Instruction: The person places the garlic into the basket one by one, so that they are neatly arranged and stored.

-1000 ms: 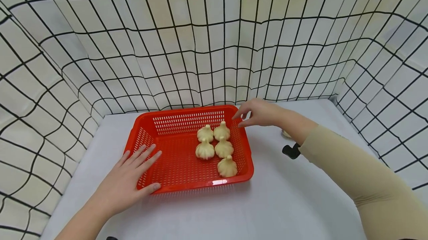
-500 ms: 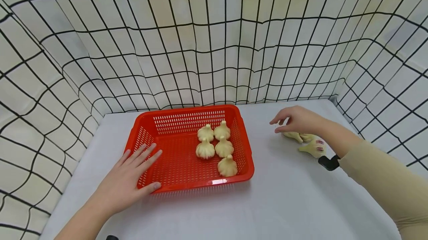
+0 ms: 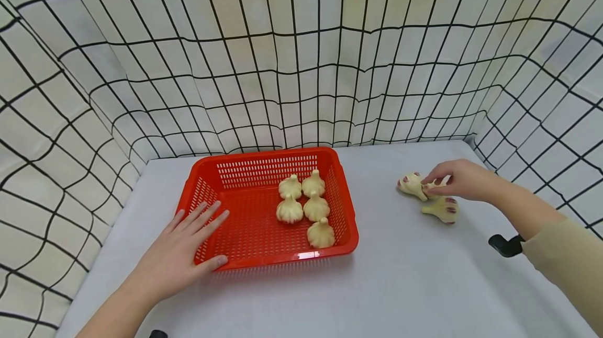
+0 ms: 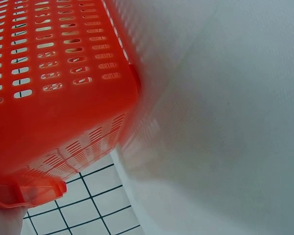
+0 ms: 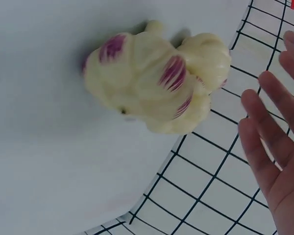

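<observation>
My left hand [image 3: 174,257] lies with fingers spread over the left rim of a red plastic basket [image 3: 249,263]. In the left wrist view the basket's slotted wall [image 4: 63,115] fills the upper left. Inside the basket, on its right side, stand several pale garlic bulbs [image 3: 289,210]. On the table at right are three garlic bulbs with purple streaks: one at left [image 3: 411,185], one in front [image 3: 444,210], and one partly hidden behind my right hand [image 3: 464,180]. In the right wrist view, the right hand's fingers [image 5: 272,132] are extended, apart from the streaked bulbs [image 5: 142,76].
The white-covered table [image 3: 377,285] carries the basket and loose bulbs. Black netting [image 3: 301,66] over white cloth rises behind and at both sides. A black wrist-camera part [image 3: 505,246] shows by the right sleeve.
My right hand has moved from the basket's right rim rightward to the loose garlic bulbs, uncovering some of them. The left hand and the basket stay in place.
</observation>
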A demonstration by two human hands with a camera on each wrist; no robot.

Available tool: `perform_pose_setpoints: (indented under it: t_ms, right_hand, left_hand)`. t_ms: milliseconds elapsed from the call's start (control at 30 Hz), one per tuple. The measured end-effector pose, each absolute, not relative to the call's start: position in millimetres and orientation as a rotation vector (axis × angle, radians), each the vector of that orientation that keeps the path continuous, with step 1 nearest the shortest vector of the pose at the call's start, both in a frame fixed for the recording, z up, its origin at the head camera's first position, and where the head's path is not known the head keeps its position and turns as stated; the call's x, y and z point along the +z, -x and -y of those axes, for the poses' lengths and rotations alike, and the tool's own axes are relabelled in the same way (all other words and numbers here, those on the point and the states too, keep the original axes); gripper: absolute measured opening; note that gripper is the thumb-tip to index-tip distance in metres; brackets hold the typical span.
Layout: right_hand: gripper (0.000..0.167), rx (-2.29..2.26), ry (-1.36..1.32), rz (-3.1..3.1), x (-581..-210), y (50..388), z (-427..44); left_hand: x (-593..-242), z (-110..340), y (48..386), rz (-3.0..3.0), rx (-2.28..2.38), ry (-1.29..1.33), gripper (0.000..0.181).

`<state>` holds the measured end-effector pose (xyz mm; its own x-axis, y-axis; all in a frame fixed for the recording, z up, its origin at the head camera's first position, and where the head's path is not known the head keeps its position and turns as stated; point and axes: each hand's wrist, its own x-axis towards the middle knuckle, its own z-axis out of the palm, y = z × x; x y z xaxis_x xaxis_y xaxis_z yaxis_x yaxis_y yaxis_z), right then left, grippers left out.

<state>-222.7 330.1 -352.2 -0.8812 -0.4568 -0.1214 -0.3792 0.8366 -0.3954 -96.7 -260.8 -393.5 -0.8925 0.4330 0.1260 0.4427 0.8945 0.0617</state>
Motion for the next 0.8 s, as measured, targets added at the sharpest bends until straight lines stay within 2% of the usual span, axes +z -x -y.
perform_pose_setpoints:
  t_ms: [267,500,800]
  right_hand:
    - [0.026,-0.253,0.631,-2.792,-365,220,-338]
    - [0.030,-0.165,0.675,-2.780,-381,219,-341]
    - [0.026,-0.120,0.713,-2.797,-394,212,-341]
  left_hand:
    - [-391,261,101,2.980,-0.113,0.665,0.087]
    - [-391,261,100,2.980,-0.132,0.677,0.086]
    - [-393,262,98,2.969,-0.131,0.676,0.085]
